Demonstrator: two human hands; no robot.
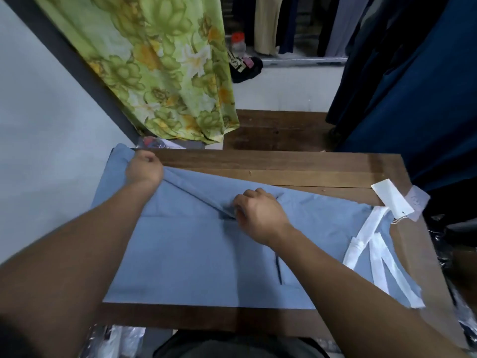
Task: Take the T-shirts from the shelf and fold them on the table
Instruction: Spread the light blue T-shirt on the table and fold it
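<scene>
A light blue T-shirt lies spread across the dark wooden table, its white collar trim at the right end. My left hand grips the shirt's far left edge near the table's back left corner. My right hand pinches a raised fold of the blue fabric near the shirt's middle. A ridge of cloth runs between the two hands. White paper tags on a thread lie by the collar at the table's right edge.
A green floral cloth hangs behind the table at the left. Dark blue garments hang at the right, close to the table's corner. Plastic-wrapped items lie on the floor near the front edge. A grey wall is at the left.
</scene>
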